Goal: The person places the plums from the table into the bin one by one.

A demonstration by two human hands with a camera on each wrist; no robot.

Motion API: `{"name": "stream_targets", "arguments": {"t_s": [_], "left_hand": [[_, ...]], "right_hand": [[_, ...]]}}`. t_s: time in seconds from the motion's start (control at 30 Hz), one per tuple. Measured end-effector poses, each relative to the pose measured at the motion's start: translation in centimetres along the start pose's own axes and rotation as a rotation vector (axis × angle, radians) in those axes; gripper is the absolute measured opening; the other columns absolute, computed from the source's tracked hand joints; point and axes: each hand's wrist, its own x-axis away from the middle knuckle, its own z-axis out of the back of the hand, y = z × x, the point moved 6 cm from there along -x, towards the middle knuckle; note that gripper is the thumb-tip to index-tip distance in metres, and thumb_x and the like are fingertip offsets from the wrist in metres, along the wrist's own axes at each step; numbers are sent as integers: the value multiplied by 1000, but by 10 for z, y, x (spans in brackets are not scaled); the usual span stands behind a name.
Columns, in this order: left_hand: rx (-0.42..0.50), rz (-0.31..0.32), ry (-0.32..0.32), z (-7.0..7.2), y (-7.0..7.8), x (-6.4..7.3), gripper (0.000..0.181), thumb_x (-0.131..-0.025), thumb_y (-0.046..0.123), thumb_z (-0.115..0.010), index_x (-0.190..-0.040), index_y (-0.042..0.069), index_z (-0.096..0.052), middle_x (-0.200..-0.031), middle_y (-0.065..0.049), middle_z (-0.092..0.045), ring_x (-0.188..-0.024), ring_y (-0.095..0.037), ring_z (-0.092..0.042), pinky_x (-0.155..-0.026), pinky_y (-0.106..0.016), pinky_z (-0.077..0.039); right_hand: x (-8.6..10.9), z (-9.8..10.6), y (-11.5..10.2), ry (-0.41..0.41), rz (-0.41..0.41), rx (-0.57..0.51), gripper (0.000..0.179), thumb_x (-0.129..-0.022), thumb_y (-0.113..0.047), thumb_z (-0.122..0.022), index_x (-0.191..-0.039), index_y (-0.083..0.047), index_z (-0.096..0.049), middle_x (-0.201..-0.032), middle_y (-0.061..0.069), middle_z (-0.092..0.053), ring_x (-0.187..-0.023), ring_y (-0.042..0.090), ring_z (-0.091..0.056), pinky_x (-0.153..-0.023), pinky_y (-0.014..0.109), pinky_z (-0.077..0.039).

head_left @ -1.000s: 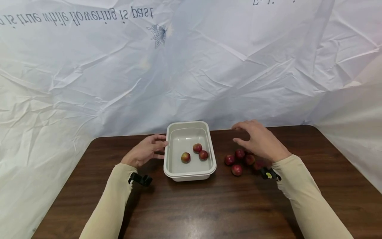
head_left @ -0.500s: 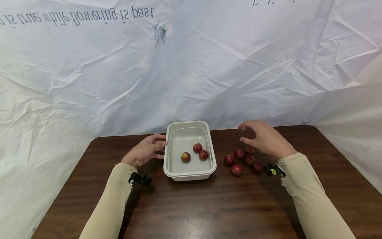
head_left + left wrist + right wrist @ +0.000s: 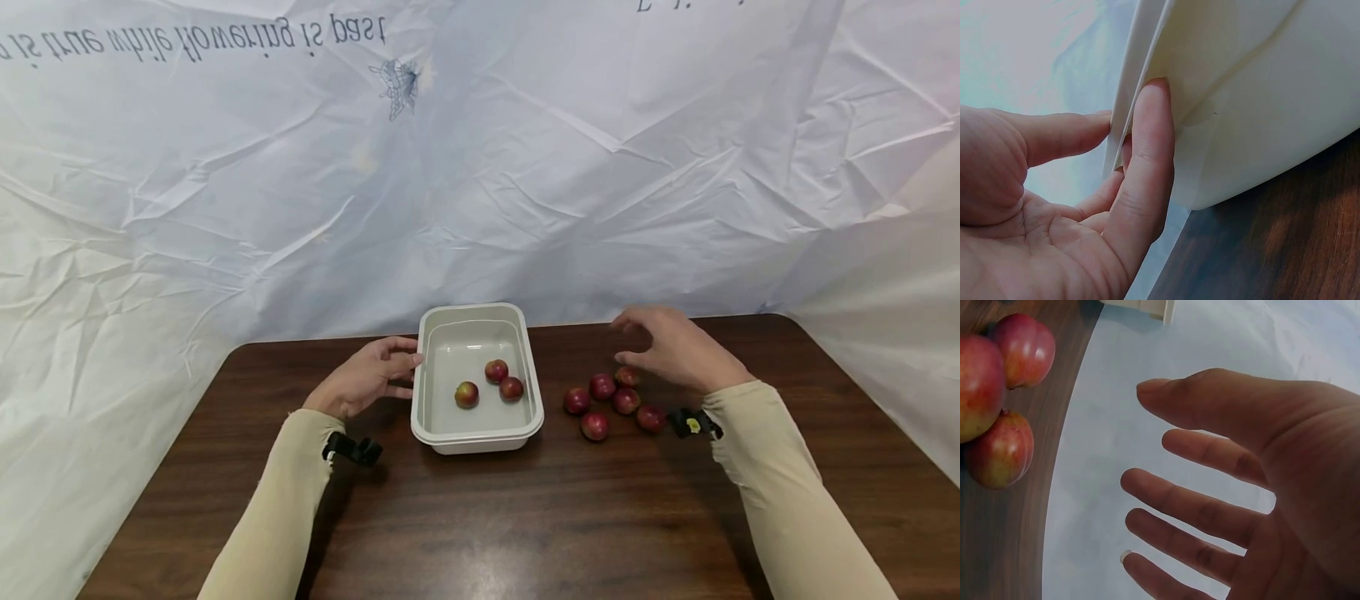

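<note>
A pale rectangular plastic tub stands on the table with three red-and-yellow plums in it. My left hand pinches its left rim; in the left wrist view the thumb is on the rim and the index finger lies beneath it against the wall. Several dark red plums lie loosely grouped to the right of the tub. Over their far right side hovers my right hand, holding nothing. Its fingers are apart and relaxed in the right wrist view, with plums off to the left.
The brown wooden table has its far edge just behind the tub. A wrinkled white sheet with printed words hangs behind it and along both sides. Black straps with small devices sit at both wrists.
My right hand has drifted to the right with its fingers free, uncovering more of the plums at the right of the group. The left hand, the tub and the plums stay put.
</note>
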Motion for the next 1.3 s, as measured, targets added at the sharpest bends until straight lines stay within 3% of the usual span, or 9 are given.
{"name": "stream_targets", "arguments": {"t_s": [0.53, 0.93, 1.3], "left_hand": [[-8, 6, 0, -1, 1, 0, 52, -108, 23, -54, -151, 1, -37, -145, -27, -51, -121, -34, -62, -93, -44, -60], [-6, -3, -2, -1, 0, -1, 53, -107, 22, -55, -151, 0, -36, -142, -28, -54, -120, -34, -63, -92, -44, -61], [-3, -2, -5, -2, 1, -1, 52, -108, 22, -54, -151, 0, -36, -144, -28, -51, -122, -36, -62, -92, -43, -61]], "right_hand": [[-2, -21, 19, -126, -81, -45, 44, -94, -23, -73, -133, -8, -61, -130, 20, -67, -119, 39, -63, -92, 56, -53], [-8, -31, 23, -163, -37, 23, 39, -93, -25, -74, -125, -3, -66, -105, 12, -72, -93, 24, -68, -79, 48, -56], [-7, -34, 30, -195, -64, 54, 38, -94, -23, -72, -124, -2, -66, -111, 18, -71, -95, 28, -68, -79, 50, -56]]}}
